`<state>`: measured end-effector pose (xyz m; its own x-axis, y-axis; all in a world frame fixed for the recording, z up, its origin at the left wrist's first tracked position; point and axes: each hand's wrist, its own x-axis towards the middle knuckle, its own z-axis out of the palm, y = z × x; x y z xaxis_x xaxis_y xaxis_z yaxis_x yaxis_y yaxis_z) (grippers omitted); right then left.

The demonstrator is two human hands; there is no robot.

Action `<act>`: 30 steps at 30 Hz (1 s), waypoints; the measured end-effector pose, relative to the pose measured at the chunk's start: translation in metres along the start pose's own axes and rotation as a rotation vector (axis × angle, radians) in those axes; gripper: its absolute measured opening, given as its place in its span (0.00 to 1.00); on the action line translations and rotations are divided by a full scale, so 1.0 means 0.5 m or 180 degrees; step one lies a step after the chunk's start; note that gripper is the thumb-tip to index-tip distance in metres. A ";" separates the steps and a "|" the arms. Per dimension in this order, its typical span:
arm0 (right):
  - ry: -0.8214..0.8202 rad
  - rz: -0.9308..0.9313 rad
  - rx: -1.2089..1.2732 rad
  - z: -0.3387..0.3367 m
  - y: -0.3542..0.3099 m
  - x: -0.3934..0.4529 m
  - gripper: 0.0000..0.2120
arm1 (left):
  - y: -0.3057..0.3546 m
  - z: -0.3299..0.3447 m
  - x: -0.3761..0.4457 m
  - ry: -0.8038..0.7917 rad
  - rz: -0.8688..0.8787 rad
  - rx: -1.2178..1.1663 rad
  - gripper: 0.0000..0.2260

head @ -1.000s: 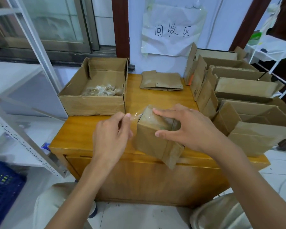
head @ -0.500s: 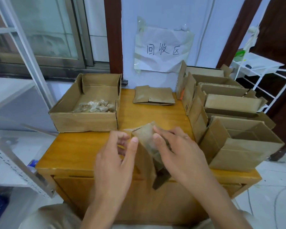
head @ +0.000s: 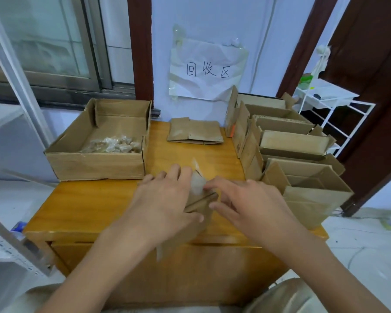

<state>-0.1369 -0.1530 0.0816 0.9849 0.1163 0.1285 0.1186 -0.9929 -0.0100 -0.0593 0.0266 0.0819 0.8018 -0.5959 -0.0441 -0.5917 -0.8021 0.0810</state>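
Head view: the small carton (head: 204, 205) overhangs the front edge of the table (head: 88, 206) near its middle, the left hand (head: 163, 199) clamped across it with thumb curled beneath, the right hand (head: 246, 204) pinching its end beside crumpled clear tape (head: 197, 186). Risk: a sharp pull could tear the board or snap the tape, and a slack grip would drop the carton off that edge. The carton is brown, creased and nearly flat.

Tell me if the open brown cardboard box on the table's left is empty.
No, the open brown cardboard box holds a heap of crumpled translucent scraps.
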 end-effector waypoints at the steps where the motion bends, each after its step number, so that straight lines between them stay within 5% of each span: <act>1: 0.0007 -0.0001 -0.0083 -0.008 0.008 0.000 0.14 | -0.008 0.007 0.000 0.0084 0.0051 -0.0113 0.28; 7: -0.0362 -0.0283 -0.0147 -0.029 0.038 0.028 0.11 | -0.029 0.013 0.004 0.0161 0.0255 -0.0162 0.30; 11: -0.0625 0.0255 0.1720 -0.023 0.050 0.050 0.23 | -0.033 0.010 0.005 0.0123 0.0313 -0.0200 0.29; 15: -0.1043 0.0505 0.1943 0.009 0.053 0.070 0.25 | -0.032 0.014 0.000 0.0152 0.0304 -0.0257 0.29; 30: -0.0445 0.0833 0.4069 0.068 0.043 0.018 0.15 | -0.020 0.069 0.024 0.0605 0.0103 0.0001 0.34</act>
<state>-0.1213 -0.1723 0.0490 0.9924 0.0033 -0.1232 -0.1177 -0.2706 -0.9555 -0.0464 0.0262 0.0461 0.7837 -0.6035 0.1473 -0.6175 -0.7826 0.0792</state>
